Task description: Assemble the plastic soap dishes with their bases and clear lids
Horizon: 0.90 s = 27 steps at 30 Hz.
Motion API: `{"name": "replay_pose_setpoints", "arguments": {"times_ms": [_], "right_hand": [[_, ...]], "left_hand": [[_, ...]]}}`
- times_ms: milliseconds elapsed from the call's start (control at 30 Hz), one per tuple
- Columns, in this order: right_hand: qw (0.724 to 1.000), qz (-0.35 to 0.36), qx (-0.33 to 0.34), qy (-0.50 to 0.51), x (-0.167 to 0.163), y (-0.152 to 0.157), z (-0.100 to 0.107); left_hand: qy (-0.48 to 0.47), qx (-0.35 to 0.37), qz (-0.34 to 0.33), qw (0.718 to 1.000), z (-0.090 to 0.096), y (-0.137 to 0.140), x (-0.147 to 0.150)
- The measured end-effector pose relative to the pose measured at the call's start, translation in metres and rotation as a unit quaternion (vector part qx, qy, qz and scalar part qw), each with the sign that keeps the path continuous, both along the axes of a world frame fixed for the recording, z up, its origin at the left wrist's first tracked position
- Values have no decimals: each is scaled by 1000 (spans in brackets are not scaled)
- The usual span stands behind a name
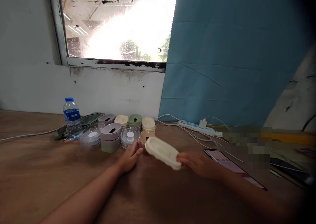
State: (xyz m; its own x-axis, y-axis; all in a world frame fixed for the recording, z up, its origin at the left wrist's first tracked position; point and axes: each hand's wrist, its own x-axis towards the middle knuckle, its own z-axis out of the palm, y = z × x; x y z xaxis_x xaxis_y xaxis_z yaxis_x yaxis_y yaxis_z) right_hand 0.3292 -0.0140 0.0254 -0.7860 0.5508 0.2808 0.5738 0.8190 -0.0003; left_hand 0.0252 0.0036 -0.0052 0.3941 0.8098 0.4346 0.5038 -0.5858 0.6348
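My right hand (195,164) grips one end of a cream oval plastic piece (163,152), shallow like a lid, and holds it tilted above the table. My left hand (130,156) rests low on the table with its fingers stretched forward and thumb apart. Its fingertips are beside a stack of clear plastic containers (130,136); whether they touch is not plain. Just behind the cream piece stands a peach container (145,138), partly hidden by it. Left of my left hand are stacked lilac boxes (111,132) with a dark slot on top, the lowest having a green base.
More clear containers (92,136), a green slotted box (135,119) and cream tubs (148,122) stand by the wall. A water bottle (72,120) is far left. On the right lie a phone (234,168), a power strip (199,128) and loose white cables.
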Motion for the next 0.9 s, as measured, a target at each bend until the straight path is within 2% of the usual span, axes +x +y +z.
{"name": "replay_pose_setpoints", "arguments": {"times_ms": [100, 233, 367, 467, 533, 700, 800, 900], "right_hand": [[998, 23, -55, -31, 13, -24, -7], [995, 21, -90, -33, 7, -24, 5], [999, 1, -39, -19, -20, -3, 33], [995, -103, -6, -3, -56, 16, 44], [983, -180, -18, -10, -83, 29, 41], [968, -245, -48, 1, -132, 57, 7], [964, -255, -73, 3, -140, 66, -8], [970, -225, -93, 19, -130, 69, -8]], "left_hand": [[28, 1, -58, 998, -1, -1, -1], [170, 21, -114, 979, 4, -10, 2], [266, 74, -100, 956, 11, -21, 12], [285, 83, -96, 950, 13, -25, 16], [282, 79, -97, 951, 13, -25, 16], [282, 76, -111, 950, 14, -23, 16], [284, 78, -115, 949, 13, -22, 16], [282, 74, -112, 950, 12, -21, 16]]}}
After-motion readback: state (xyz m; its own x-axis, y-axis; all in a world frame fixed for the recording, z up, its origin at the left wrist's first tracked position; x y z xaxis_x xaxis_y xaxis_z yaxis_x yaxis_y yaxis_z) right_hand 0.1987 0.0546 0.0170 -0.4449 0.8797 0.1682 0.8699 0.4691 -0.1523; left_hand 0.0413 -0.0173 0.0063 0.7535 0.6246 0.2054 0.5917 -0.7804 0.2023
